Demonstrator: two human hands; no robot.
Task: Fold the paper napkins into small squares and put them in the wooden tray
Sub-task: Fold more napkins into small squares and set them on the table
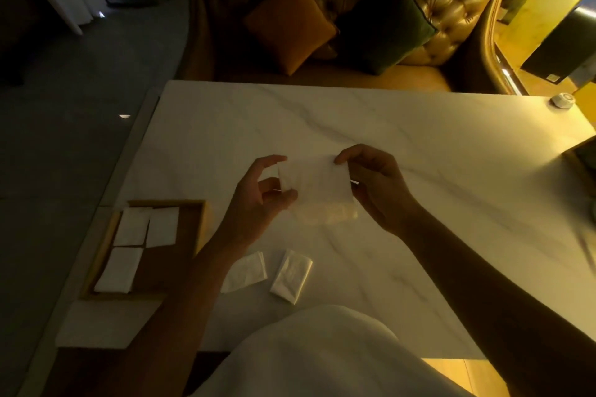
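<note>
I am holding a thin white paper napkin, folded to a rectangle, up off the white marbled counter between my two hands. My left hand is pinching its left short edge between thumb and fingertips, and my right hand is pinching the upper right corner the same way; the napkin is hanging slightly slack below the right hand. To fold it well, I judge I should be bringing the right edge over to meet the left one, matching corners before I crease, and then pressing the fold flat on the counter so the square keeps its shape. Just below my left hand, two small folded white napkins are lying on the counter, near each other, not yet in the tray. Further left of that hand, the shallow wooden tray is holding three folded white squares, two side by side at its far end and one nearer me.
</note>
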